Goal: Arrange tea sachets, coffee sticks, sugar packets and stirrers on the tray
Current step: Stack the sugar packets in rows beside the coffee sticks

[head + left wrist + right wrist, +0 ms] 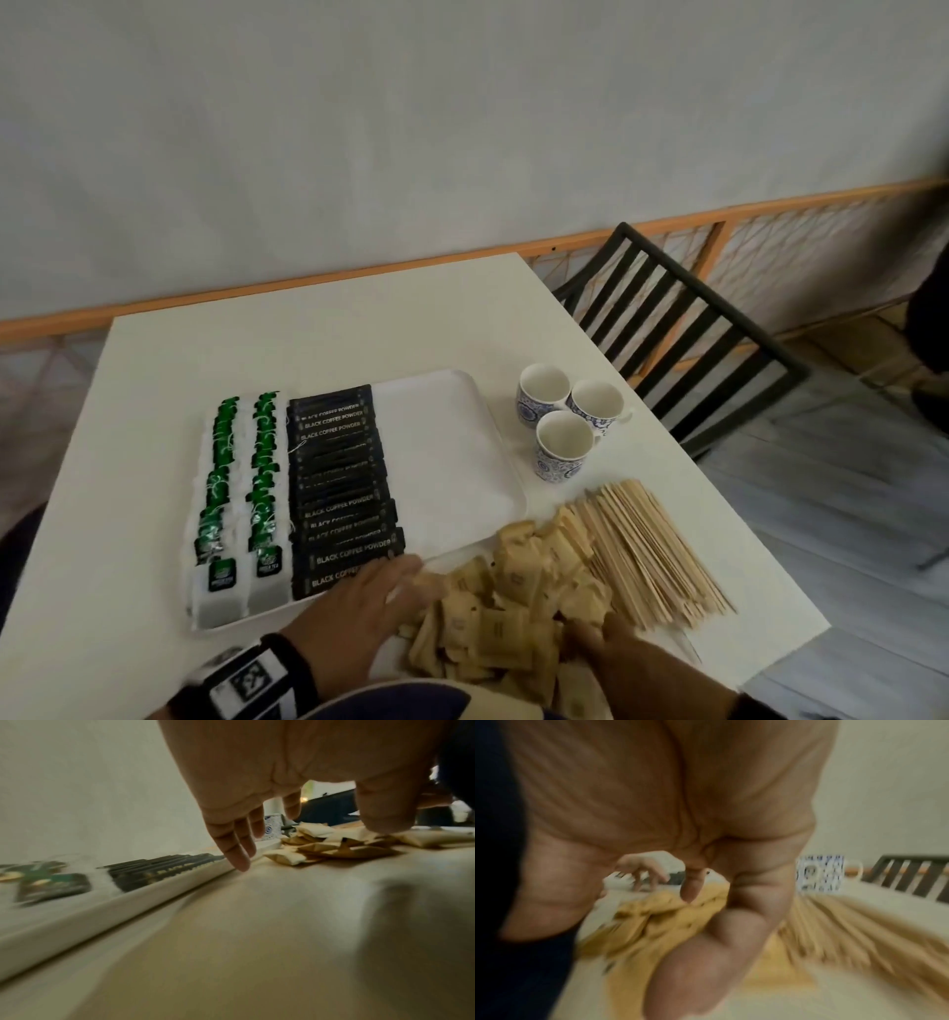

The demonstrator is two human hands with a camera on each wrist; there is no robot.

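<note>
The white tray (452,442) sits left of centre in the head view on the tabletop (308,339). Its left part holds two columns of tea sachets (241,493); beside them lies one column of black coffee sticks (341,488); its right part is bare. The sugar packets (513,606) lie in a loose heap at lower centre, off the tray, touching its near edge. The stirrers (652,550) lie fanned to the right of the heap. Neither heap can be counted exactly: dozens each. Three cups (562,426) stand right of the tray. The left hand (359,611) reaches flat, fingers extended, tips at the heap's left edge, holding nothing. The right hand (616,652) rests on the heap's right side; its grip state cannot be determined owing to blur. The packets are judged light, soft and crushable; pinch them by the flat faces, several together. The stirrers are judged thin and stiff; gather them mid-length.
</note>
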